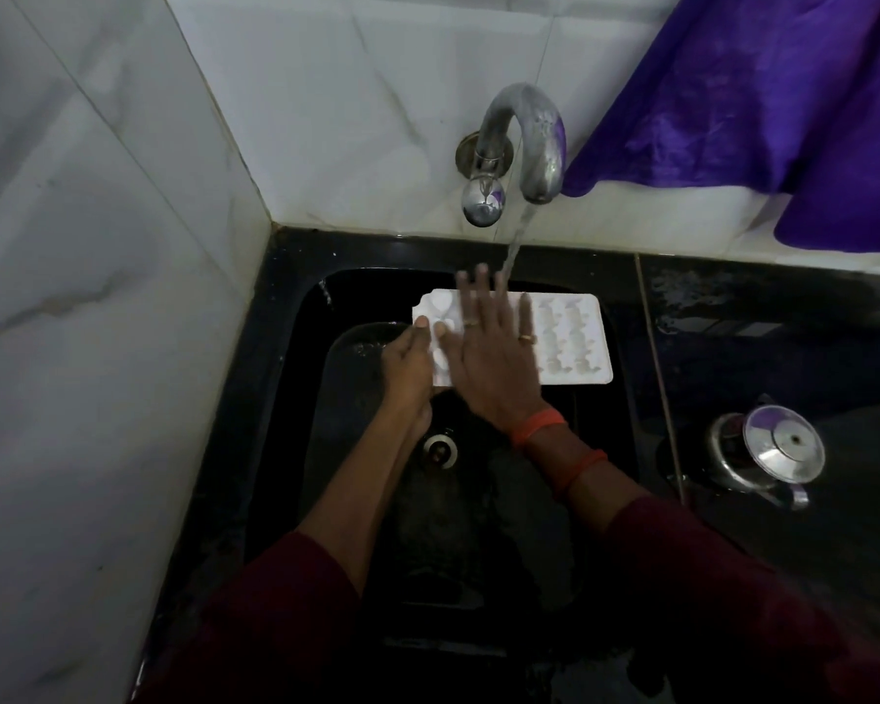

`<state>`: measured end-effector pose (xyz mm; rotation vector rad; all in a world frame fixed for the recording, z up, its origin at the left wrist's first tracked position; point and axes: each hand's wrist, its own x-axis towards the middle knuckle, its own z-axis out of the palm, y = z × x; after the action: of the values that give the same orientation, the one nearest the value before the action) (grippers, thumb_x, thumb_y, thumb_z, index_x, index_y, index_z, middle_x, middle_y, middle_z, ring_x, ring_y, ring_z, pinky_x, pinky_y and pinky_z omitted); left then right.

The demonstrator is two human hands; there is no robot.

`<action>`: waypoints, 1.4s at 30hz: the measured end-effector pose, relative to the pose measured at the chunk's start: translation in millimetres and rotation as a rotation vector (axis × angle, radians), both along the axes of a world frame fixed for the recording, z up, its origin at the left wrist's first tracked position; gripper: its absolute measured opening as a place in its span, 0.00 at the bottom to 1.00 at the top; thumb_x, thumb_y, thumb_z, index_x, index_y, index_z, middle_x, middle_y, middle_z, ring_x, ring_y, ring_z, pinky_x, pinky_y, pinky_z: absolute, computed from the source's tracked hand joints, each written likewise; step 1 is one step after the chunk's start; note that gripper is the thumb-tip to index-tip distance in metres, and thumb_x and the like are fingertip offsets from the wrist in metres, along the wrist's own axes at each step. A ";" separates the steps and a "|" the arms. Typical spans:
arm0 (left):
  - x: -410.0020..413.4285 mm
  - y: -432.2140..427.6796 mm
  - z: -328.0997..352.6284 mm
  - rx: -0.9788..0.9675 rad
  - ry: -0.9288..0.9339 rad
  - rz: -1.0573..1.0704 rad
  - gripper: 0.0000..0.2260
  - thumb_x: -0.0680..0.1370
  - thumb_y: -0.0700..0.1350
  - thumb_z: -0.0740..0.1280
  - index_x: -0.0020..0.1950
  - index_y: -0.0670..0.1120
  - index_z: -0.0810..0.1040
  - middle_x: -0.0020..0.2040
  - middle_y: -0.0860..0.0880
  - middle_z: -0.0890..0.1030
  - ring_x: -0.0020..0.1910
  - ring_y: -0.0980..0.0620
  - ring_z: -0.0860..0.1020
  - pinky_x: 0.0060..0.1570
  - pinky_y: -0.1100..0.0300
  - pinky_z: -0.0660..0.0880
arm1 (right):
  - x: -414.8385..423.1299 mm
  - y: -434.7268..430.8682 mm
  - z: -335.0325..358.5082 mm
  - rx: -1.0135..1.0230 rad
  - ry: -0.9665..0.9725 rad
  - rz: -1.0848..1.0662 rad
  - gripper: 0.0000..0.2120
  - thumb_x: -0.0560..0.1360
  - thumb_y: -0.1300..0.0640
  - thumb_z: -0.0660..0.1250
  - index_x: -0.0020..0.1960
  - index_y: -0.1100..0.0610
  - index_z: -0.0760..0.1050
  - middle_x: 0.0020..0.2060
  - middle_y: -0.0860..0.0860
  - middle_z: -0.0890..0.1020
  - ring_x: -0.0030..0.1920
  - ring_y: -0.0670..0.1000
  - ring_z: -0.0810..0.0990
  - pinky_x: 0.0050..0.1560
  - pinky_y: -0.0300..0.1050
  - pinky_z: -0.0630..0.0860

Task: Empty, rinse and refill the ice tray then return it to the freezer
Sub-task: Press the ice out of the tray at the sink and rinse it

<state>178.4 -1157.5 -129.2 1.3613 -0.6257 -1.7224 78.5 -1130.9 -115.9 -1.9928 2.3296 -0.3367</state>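
A white ice tray [575, 343] with shaped hollows is held level over the black sink [285, 378]. My left hand [410, 363] grips its left end, thumb on top and fingers underneath. Across the tray's middle lies my right hand [494, 348], flat with straight fingers spread, blurred as if moving. Water runs from the curved metal tap [529, 139] in a thin stream [516, 241] that lands near my right fingertips at the tray's far edge.
The sink drain [440, 449] lies below my wrists. A steel pot with a lid [768, 454] stands on the black counter at the right. A purple cloth [783, 94] hangs at the upper right. White tiled walls close the left and back.
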 end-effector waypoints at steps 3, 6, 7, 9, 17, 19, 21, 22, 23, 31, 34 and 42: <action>-0.1 5.0 -2.2 0.035 0.037 -0.067 0.11 0.83 0.50 0.64 0.54 0.46 0.84 0.47 0.46 0.87 0.45 0.47 0.85 0.41 0.53 0.83 | 11.5 2.4 0.1 0.010 0.033 0.136 0.26 0.85 0.44 0.44 0.81 0.46 0.46 0.81 0.51 0.48 0.81 0.53 0.45 0.79 0.58 0.46; 2.1 4.8 -1.7 0.064 0.087 -0.028 0.11 0.83 0.47 0.64 0.57 0.43 0.83 0.49 0.44 0.87 0.47 0.46 0.86 0.39 0.51 0.83 | -7.0 -2.2 3.1 0.087 0.070 0.116 0.27 0.84 0.40 0.44 0.81 0.43 0.44 0.81 0.52 0.48 0.81 0.54 0.45 0.79 0.60 0.45; 0.5 5.3 0.2 0.070 0.110 -0.006 0.12 0.83 0.46 0.64 0.59 0.40 0.82 0.52 0.41 0.86 0.51 0.42 0.85 0.46 0.46 0.83 | -15.2 -5.2 5.3 0.112 0.040 0.062 0.28 0.83 0.39 0.45 0.81 0.43 0.45 0.81 0.52 0.48 0.81 0.55 0.46 0.79 0.60 0.44; -3.6 6.6 3.9 0.082 0.136 0.019 0.14 0.83 0.46 0.65 0.61 0.37 0.80 0.55 0.37 0.84 0.55 0.38 0.83 0.56 0.41 0.79 | -24.4 -8.4 7.6 0.138 -0.043 -0.055 0.29 0.83 0.38 0.48 0.81 0.44 0.46 0.81 0.54 0.48 0.81 0.55 0.46 0.79 0.61 0.44; -1.0 5.6 2.7 0.019 0.092 -0.029 0.12 0.83 0.49 0.64 0.57 0.44 0.83 0.50 0.45 0.87 0.46 0.49 0.86 0.36 0.57 0.81 | -4.1 1.5 14.8 0.040 0.075 0.229 0.26 0.83 0.41 0.42 0.81 0.42 0.47 0.81 0.51 0.50 0.81 0.53 0.47 0.79 0.58 0.48; 6.6 4.2 2.0 0.017 0.085 0.028 0.11 0.83 0.49 0.65 0.55 0.43 0.82 0.49 0.43 0.86 0.44 0.49 0.86 0.36 0.56 0.82 | -19.1 -0.7 15.6 0.063 0.078 0.180 0.27 0.82 0.38 0.42 0.81 0.41 0.45 0.81 0.52 0.48 0.81 0.54 0.46 0.79 0.59 0.46; 16.8 1.9 1.8 0.022 0.090 0.077 0.11 0.82 0.48 0.65 0.54 0.43 0.82 0.48 0.43 0.87 0.44 0.48 0.86 0.37 0.54 0.82 | -39.4 -3.3 14.7 0.103 0.000 0.059 0.29 0.83 0.38 0.44 0.81 0.44 0.45 0.81 0.54 0.48 0.81 0.55 0.46 0.79 0.59 0.45; 20.9 1.0 1.9 0.030 0.096 0.094 0.11 0.82 0.49 0.66 0.54 0.43 0.82 0.48 0.43 0.87 0.46 0.46 0.86 0.38 0.53 0.82 | -48.1 -2.7 13.6 0.130 -0.031 0.002 0.29 0.83 0.39 0.45 0.81 0.45 0.45 0.81 0.54 0.47 0.81 0.55 0.46 0.79 0.60 0.44; 24.2 0.2 1.0 0.033 0.093 0.102 0.11 0.82 0.49 0.66 0.53 0.43 0.83 0.49 0.44 0.87 0.47 0.45 0.86 0.38 0.52 0.82 | -52.7 -0.7 11.1 0.155 -0.038 -0.038 0.30 0.83 0.39 0.46 0.81 0.46 0.45 0.81 0.55 0.47 0.81 0.56 0.45 0.79 0.62 0.44; 36.4 5.5 6.5 0.005 0.097 0.149 0.10 0.82 0.47 0.66 0.51 0.43 0.83 0.46 0.44 0.87 0.46 0.45 0.86 0.45 0.50 0.83 | -24.9 13.4 4.5 0.076 0.019 0.233 0.29 0.81 0.35 0.41 0.80 0.41 0.44 0.81 0.51 0.47 0.81 0.53 0.46 0.78 0.62 0.45; 56.7 2.4 11.2 0.004 0.066 0.169 0.09 0.83 0.47 0.65 0.51 0.44 0.82 0.44 0.47 0.87 0.43 0.49 0.86 0.38 0.53 0.84 | -47.5 10.4 1.9 0.082 0.006 0.117 0.29 0.81 0.35 0.38 0.80 0.40 0.46 0.81 0.50 0.50 0.81 0.54 0.48 0.78 0.62 0.45; 86.1 1.9 13.6 -0.047 -0.059 0.190 0.09 0.83 0.48 0.65 0.51 0.46 0.83 0.44 0.49 0.87 0.42 0.52 0.86 0.35 0.57 0.81 | -86.2 -16.3 6.1 0.267 -0.496 -0.216 0.28 0.83 0.38 0.50 0.78 0.50 0.62 0.78 0.53 0.62 0.79 0.54 0.57 0.77 0.57 0.50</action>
<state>264.5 -1155.6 -115.5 1.3958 -0.5475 -1.5125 -7.7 -1147.2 -109.8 -1.3533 2.1306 -0.4436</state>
